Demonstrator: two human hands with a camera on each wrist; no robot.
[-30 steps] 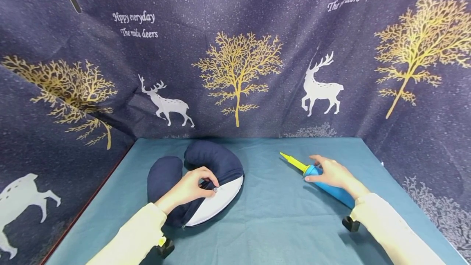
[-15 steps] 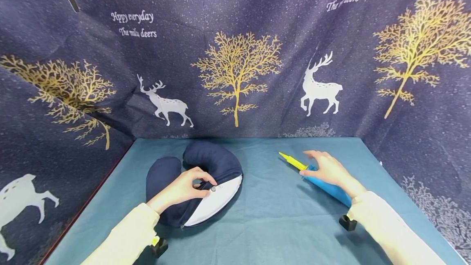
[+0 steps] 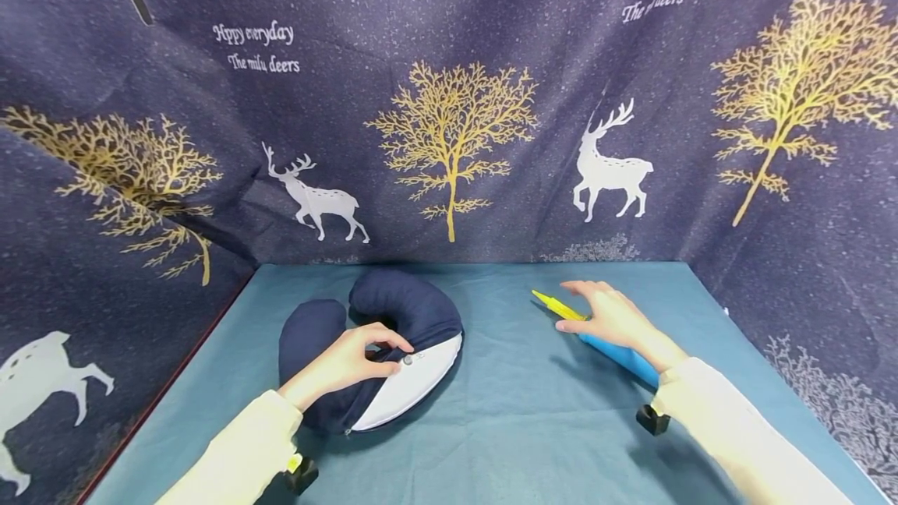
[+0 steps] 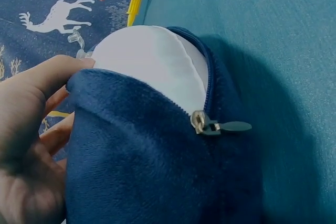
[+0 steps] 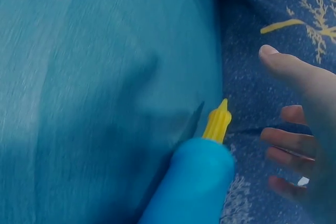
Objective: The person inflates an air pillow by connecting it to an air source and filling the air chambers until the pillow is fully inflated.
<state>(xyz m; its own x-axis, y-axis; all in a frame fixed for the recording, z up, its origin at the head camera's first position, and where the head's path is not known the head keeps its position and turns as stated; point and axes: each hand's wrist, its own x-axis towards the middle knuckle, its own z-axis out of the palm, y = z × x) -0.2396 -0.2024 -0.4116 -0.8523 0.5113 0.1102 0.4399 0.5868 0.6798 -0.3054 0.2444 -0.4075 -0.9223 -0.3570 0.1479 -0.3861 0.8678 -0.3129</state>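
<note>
A navy U-shaped neck pillow (image 3: 421, 306) lies at the table's left, its cover unzipped over a white inner bladder (image 3: 403, 392). My left hand (image 3: 347, 357) holds the pillow at the cover's opening, thumb and forefinger beside the clear valve (image 3: 408, 360). In the left wrist view the valve's cap (image 4: 76, 38) stands up, and the zipper pull (image 4: 233, 126) hangs at the bladder's edge. On the right lies a blue hand pump (image 3: 624, 357) with a yellow nozzle (image 3: 557, 307). Above it hovers my right hand (image 3: 610, 316), fingers spread and holding nothing; the right wrist view shows them apart from the pump (image 5: 194, 177).
The teal cloth-covered table (image 3: 491, 427) ends at a dark curtain (image 3: 491, 201) printed with deer and trees, which stands close behind and along both sides. Black wrist devices (image 3: 652, 419) hang beneath both sleeves.
My right hand has left the pump's body and moved leftward toward the nozzle. My left hand has shifted slightly left, showing more of the valve. The pump stays in place.
</note>
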